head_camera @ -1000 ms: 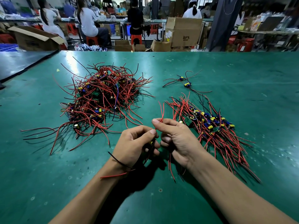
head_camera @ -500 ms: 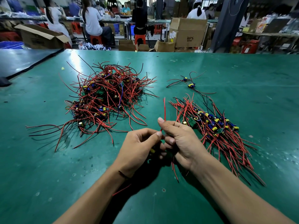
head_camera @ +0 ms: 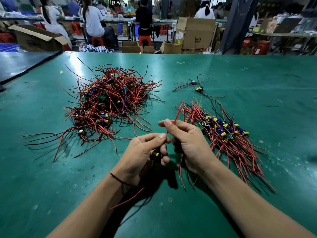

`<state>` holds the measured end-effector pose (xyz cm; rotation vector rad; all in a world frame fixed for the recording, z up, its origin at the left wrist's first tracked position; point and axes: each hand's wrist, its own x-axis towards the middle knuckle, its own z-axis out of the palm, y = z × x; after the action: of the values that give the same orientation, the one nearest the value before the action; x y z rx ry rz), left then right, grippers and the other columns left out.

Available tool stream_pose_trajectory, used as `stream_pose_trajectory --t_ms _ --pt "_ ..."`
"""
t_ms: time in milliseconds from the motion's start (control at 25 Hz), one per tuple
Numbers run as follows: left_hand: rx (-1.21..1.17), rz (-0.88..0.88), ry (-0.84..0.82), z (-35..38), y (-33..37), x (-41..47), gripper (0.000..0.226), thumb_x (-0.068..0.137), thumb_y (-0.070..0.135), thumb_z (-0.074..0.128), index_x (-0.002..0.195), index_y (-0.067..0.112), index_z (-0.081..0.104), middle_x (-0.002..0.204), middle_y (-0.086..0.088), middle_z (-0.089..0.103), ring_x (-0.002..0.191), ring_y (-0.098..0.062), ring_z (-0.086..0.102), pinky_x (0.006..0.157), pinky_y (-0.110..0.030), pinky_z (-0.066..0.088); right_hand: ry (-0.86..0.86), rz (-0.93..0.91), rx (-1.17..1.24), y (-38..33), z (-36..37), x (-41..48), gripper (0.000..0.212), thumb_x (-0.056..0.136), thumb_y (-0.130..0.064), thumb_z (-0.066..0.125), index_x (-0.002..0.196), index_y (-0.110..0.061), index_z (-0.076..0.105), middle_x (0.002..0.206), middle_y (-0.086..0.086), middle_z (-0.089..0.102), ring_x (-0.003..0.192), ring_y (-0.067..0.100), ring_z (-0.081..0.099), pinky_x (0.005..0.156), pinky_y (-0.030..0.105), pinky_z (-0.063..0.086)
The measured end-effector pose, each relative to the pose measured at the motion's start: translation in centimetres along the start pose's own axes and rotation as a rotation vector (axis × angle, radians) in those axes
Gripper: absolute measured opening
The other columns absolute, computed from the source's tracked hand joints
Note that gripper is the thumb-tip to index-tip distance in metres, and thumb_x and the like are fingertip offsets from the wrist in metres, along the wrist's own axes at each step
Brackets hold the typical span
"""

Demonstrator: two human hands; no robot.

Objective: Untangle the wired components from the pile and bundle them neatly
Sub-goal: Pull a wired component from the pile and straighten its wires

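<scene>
A small component (head_camera: 155, 154) with a yellow bit is held in the left hand (head_camera: 145, 152), fingers curled tight round it, just above the green table (head_camera: 257, 74). Its red wire (head_camera: 175, 115) is pinched between thumb and forefinger of the right hand (head_camera: 190, 143) and pointed up and away. The big tangled pile (head_camera: 106, 103) is seen off to the left, the straightened bundle (head_camera: 228, 134) just beside the right hand, two stray pieces (head_camera: 197, 86) further back.

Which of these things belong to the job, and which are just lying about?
Job: left hand, right hand, red wire both pinch, tangled pile, neat bundle, two stray components.
Lying about: cardboard boxes, red stools, yellow scrap.
</scene>
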<state>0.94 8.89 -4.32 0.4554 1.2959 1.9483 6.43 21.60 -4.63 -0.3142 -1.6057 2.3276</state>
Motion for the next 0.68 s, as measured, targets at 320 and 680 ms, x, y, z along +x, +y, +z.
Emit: stream_pose_trajectory --t_ms 320,680 --pt "0.033 -0.025 -0.039 0.3 -0.6 0.2 0.018 0.082 0.021 0.064 0.073 0.007 0.069 0.056 -0.006 0.055 0.042 -0.019 0.055 0.042 -0.021 0.045 0.434 -0.316 -0.419 0.4 -0.5 0.6 0.032 0.084 -0.037 0.079 0.07 -0.01 0.071 0.063 -0.005 0.061 0.061 0.014 0.052 0.07 0.037 0.045" --pt "0.293 0.109 0.058 -0.7 -1.5 0.1 0.02 0.097 0.013 0.055 0.085 0.001 0.067 0.054 -0.008 0.056 0.042 -0.02 0.056 0.045 -0.023 0.046 0.358 -0.301 -0.447 0.6 -1.4 0.8 0.034 0.085 -0.039 0.077 0.065 -0.016 0.062 0.047 -0.016 0.041 0.048 0.003 0.033 0.049 0.016 0.029"
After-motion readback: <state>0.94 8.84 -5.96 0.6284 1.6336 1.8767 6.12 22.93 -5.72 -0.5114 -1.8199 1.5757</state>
